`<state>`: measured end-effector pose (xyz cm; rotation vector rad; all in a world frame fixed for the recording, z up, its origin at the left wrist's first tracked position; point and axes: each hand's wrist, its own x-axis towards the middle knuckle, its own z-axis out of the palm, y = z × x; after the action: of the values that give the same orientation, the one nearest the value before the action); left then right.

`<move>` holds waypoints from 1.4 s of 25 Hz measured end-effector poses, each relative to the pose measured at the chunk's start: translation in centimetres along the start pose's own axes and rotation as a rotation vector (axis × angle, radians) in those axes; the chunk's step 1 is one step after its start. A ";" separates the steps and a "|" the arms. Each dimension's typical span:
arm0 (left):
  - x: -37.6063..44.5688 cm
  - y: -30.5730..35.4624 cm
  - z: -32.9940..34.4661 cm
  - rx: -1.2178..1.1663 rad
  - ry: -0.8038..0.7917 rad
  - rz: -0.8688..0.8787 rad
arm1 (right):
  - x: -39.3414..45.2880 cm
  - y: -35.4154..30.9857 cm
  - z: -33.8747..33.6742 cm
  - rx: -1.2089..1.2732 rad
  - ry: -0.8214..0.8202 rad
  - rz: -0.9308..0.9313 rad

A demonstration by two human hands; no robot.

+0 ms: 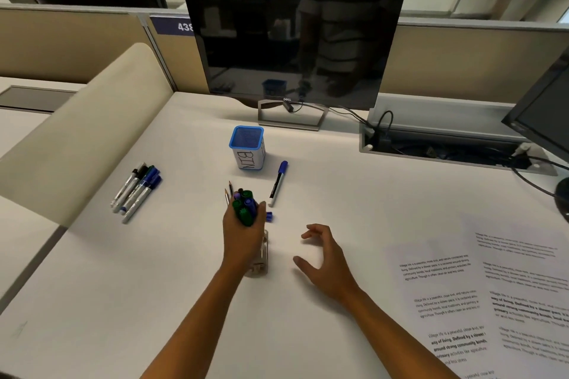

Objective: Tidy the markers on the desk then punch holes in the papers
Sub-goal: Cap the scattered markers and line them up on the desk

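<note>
Left hand (243,234) grips an upright bundle of green and purple markers (245,204), caps up, mid-bench. Right hand (323,255) hovers open. Lone blue-capped white marker (278,183) lies lengthwise, cap toward the bench's (184,286) far edge.

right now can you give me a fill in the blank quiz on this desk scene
1. The left hand grips a bunch of green and blue markers standing in a clear ____.
2. The blue mesh cup wears a white label reading ____.
3. The right hand holds ____.
4. The printed paper sheets lie to the person's ____.

Missing words: holder; BIN; nothing; right
</note>
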<state>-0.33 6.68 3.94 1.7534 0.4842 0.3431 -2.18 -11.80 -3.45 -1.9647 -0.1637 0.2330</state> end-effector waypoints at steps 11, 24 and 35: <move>9.2 -7.9 -12.0 0.867 -0.006 -0.087 | 5.0 -0.7 1.5 -0.124 0.135 -0.014; 18.1 -10.0 -14.5 1.271 0.179 0.146 | 5.3 -0.3 2.0 -0.212 0.191 -0.058; 18.9 -10.1 -15.5 1.319 0.228 0.102 | 5.4 -0.2 2.0 -0.206 0.191 -0.070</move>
<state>7.33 31.12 -2.80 3.0376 0.8975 0.3072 2.54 -8.77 -4.52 -2.1685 -0.1361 -0.0197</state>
